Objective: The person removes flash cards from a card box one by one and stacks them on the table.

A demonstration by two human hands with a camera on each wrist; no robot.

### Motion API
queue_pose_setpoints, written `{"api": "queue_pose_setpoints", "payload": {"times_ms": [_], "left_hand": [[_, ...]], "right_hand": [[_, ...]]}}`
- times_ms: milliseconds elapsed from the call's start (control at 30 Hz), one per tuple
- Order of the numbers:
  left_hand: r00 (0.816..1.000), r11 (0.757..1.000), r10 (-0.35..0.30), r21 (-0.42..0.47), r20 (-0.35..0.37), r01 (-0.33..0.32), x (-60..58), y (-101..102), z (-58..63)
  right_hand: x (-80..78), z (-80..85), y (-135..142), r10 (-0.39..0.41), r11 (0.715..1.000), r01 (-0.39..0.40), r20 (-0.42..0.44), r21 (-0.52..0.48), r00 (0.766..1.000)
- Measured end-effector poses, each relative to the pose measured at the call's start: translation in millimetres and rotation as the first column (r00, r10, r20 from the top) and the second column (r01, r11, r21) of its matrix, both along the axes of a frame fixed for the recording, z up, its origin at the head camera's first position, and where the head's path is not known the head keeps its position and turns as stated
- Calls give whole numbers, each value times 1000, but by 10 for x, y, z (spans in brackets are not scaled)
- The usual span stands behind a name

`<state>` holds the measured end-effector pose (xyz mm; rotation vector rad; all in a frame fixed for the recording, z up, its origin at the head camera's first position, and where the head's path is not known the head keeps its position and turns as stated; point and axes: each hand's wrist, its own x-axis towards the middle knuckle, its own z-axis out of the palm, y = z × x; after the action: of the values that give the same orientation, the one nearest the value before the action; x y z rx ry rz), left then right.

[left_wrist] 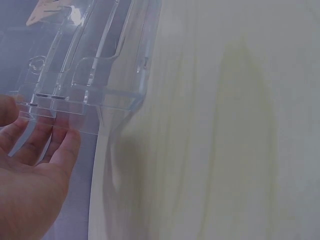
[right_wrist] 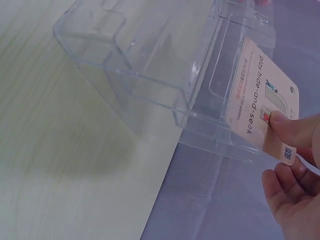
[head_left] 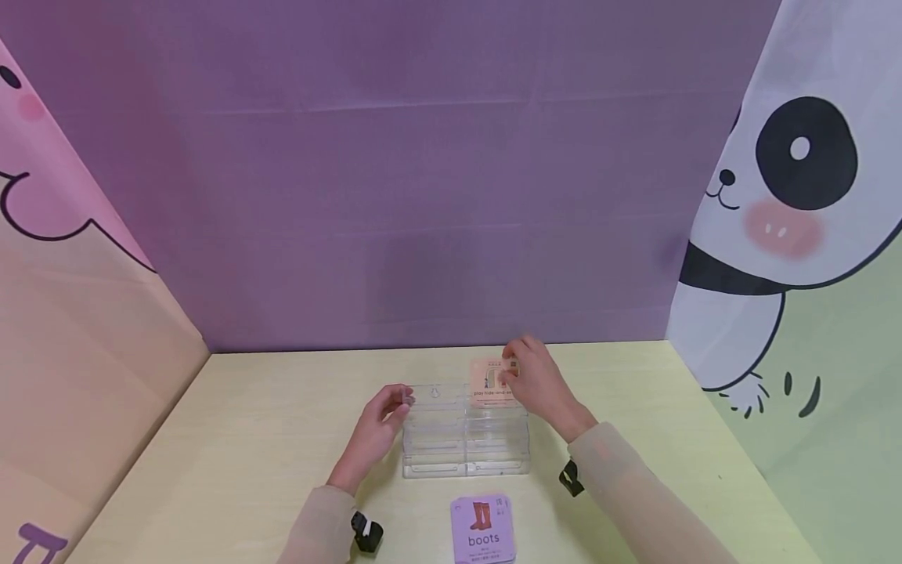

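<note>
A clear plastic card rack [head_left: 465, 439] with stepped, divided pockets stands on the table. My left hand [head_left: 377, 427] grips its upper left edge, thumb on the front and fingers behind, as the left wrist view shows. My right hand [head_left: 539, 380] pinches an orange "play hide-and-seek" flash card [head_left: 488, 382] between thumb and fingers at its right side. In the right wrist view the lower edge of this flash card [right_wrist: 260, 95] overlaps the rack's top right pocket. The rack's other pockets hold no cards.
A purple "boots" flash card [head_left: 482, 529] lies on the pale wooden table [head_left: 282, 439] in front of the rack. A purple cloth backdrop [head_left: 423, 196] hangs behind the table, with cartoon-printed panels at left and right. Black wrist cameras sit on both wrists.
</note>
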<state>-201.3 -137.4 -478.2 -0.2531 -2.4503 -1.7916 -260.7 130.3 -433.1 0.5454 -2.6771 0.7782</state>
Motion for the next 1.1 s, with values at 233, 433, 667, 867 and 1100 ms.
{"api": "queue_pose_setpoints", "payload": {"times_ms": [233, 433, 667, 867, 1100], "left_hand": [[1000, 1000, 2, -20, 11, -2, 81, 18, 129], [1000, 1000, 4, -23, 5, -4, 74, 14, 109], [1000, 1000, 20, -13, 6, -20, -79, -27, -134], [1000, 1000, 16, 18, -7, -15, -148, -66, -261], [999, 1000, 11, -2, -37, -11, -145, -64, -276]], "right_hand": [[5, 5, -12, -2, 1000, 2, 4, -4, 1000], [8, 22, -8, -10, 1000, 10, 15, -26, 1000], [9, 51, 6, -18, 999, 20, 34, -44, 999], [11, 74, 16, -19, 997, 24, 58, -78, 998], [18, 89, 33, -18, 995, 24, 66, -101, 998]]}}
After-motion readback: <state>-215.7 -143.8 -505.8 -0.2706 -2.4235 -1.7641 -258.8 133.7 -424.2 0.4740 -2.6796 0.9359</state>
